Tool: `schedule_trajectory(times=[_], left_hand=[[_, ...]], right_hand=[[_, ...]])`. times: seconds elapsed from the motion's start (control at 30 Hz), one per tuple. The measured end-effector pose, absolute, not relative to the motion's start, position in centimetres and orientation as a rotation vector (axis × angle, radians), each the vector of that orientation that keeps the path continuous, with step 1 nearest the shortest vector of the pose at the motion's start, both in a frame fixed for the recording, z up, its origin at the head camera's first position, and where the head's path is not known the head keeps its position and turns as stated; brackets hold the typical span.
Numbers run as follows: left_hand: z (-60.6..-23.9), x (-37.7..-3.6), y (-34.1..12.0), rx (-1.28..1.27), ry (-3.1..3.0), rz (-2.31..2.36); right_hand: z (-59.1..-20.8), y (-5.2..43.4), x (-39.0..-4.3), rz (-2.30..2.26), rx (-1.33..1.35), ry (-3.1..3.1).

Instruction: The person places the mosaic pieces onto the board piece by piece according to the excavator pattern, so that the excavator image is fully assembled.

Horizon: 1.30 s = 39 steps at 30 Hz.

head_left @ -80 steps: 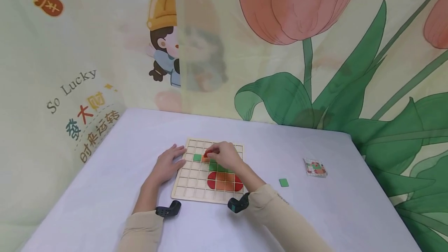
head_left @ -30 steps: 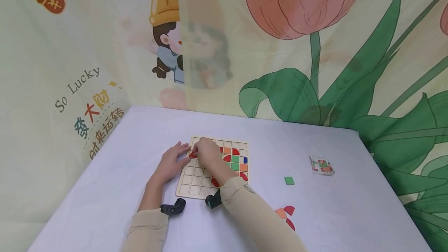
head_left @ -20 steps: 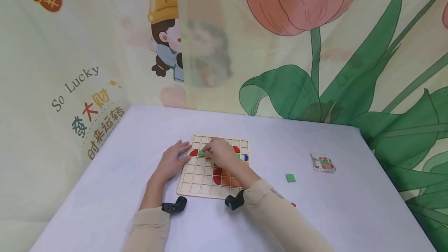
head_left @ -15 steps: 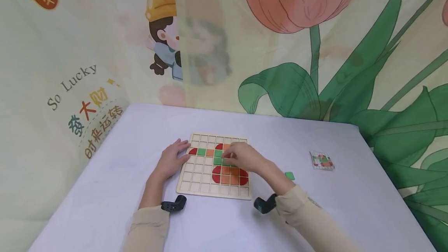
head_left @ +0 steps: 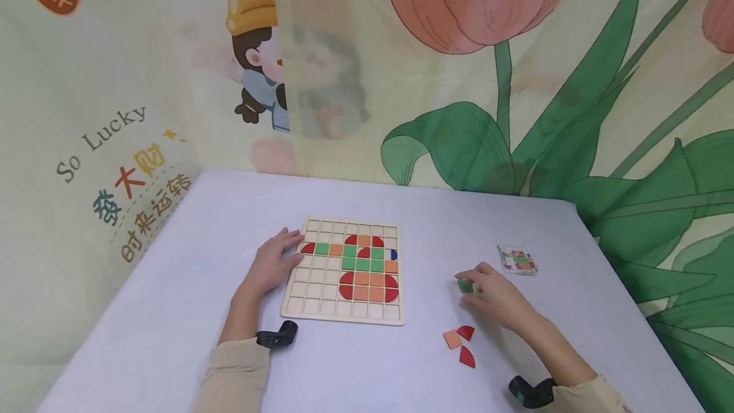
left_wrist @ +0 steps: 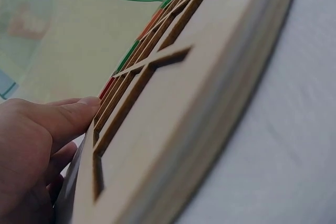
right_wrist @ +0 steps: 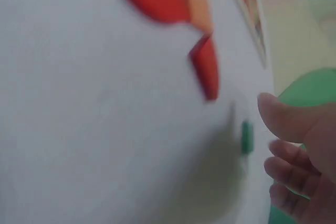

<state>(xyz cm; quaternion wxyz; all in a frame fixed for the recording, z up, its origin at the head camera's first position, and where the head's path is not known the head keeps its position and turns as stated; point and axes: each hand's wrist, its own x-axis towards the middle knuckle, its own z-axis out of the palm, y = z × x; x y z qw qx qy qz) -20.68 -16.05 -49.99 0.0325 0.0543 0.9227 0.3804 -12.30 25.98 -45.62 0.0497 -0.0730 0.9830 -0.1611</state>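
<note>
A pale wooden grid board (head_left: 312, 292) lies on the white table, with red, green, orange and blue pieces set in some of its cells. My left hand (head_left: 272, 261) rests at the board's left edge, fingers spread; the left wrist view has its thumb (left_wrist: 86, 109) at the rim. To the right of the board, my right hand (head_left: 496, 295) is over a loose green square tile (head_left: 465, 286), thumb and fingers apart around it. The right wrist view shows a gap between the fingertips and that green tile (right_wrist: 248, 137).
Nearer me than the green tile lie an orange square (head_left: 452, 339) and two red quarter-round pieces (head_left: 467, 357). A small pattern card (head_left: 517, 259) is on the table beyond my right hand. A printed cloth (head_left: 338, 164) hangs behind the table.
My right hand has left the board and moved right to the loose green tile. A red piece and an orange piece now sit in the board's left row. The left hand stays at the edge.
</note>
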Motion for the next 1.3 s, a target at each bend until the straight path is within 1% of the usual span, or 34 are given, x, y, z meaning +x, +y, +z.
schedule_trajectory(times=[0.23,0.43,0.63,0.97,1.3], left_hand=[[-50.1,-20.7,-16.0,0.167,2.840,1.176],[-50.2,-20.7,-15.9,0.124,2.820,1.198],[-50.1,-20.7,-15.9,0.146,2.824,1.198],[-50.2,-20.7,-16.5,0.164,2.801,1.193],[-50.2,-20.7,-16.5,0.180,2.781,1.223]], right_hand=[[-47.6,27.9,-12.1,-0.450,-0.205,3.063],[-47.7,27.5,-12.4,-0.493,-0.250,3.120],[-47.8,27.0,-13.2,-0.539,-0.219,3.119],[-47.4,24.5,-16.1,-0.732,-0.165,2.974],[-47.7,20.5,-19.6,-0.862,-0.103,2.898]])
